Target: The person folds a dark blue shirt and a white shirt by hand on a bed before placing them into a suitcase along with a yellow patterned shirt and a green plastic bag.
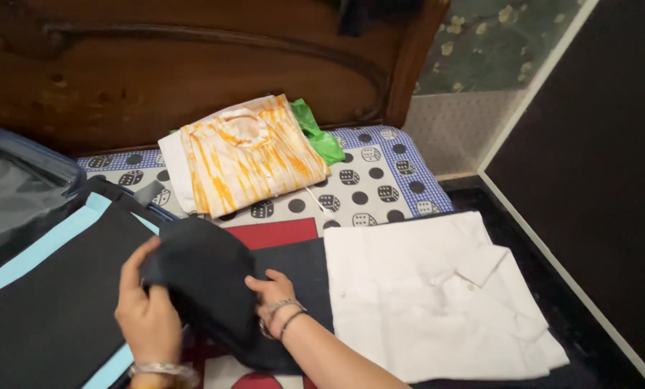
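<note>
Left hand (147,311) grips the edge of a dark folded garment (205,284) on the bed, just beside an open suitcase (45,288); right hand (270,294) presses flat on it, fingers open, not clenched. Garment's lower part hidden by both hands & cut off at frame bottom; white shirt (430,295) lies to the right, orange-white folded top (247,155) behind.

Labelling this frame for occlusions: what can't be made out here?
- Head view: left hand fingertips, hidden by the dark garment it grips.
- Green cloth, mostly covered by the orange-and-white folded garment.
- Suitcase, cut off by the left and bottom edges.
- White shirt: front hidden by folding.
</note>
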